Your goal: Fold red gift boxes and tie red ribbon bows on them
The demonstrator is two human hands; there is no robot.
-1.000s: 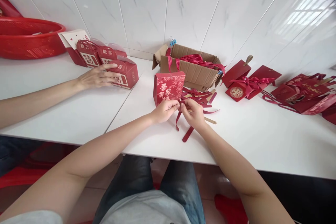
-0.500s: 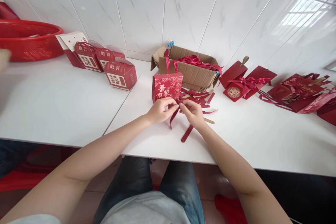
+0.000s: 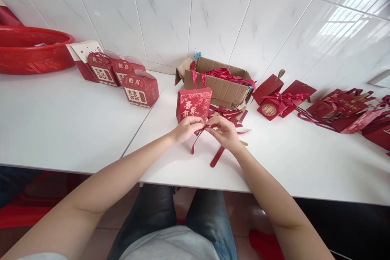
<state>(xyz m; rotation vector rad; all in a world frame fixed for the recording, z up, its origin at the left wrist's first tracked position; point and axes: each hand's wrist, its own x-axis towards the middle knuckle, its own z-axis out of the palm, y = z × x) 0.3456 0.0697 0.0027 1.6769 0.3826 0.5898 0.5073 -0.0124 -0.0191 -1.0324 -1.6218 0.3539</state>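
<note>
My left hand [image 3: 189,128] and my right hand [image 3: 223,131] meet in front of a red printed box [image 3: 195,103]. Between them both pinch a dark red ribbon [image 3: 196,141], whose loose end hangs down to the left. The box stands upright, its lower part hidden by my hands. Behind my right hand lies a pile of red and tan strips [image 3: 231,114], and one red strip [image 3: 217,157] lies nearer the table's front edge.
A cardboard box [image 3: 224,90] of red ribbons stands at the wall. Left are several red gift boxes [image 3: 140,89] and a red basket [image 3: 36,55]. On the right are a bow-tied box [image 3: 269,107] and more red boxes [image 3: 338,109].
The ribbon end has shifted slightly left and down, and my right fingers have changed their hold. A blurred hand at the far left has gone out of view.
</note>
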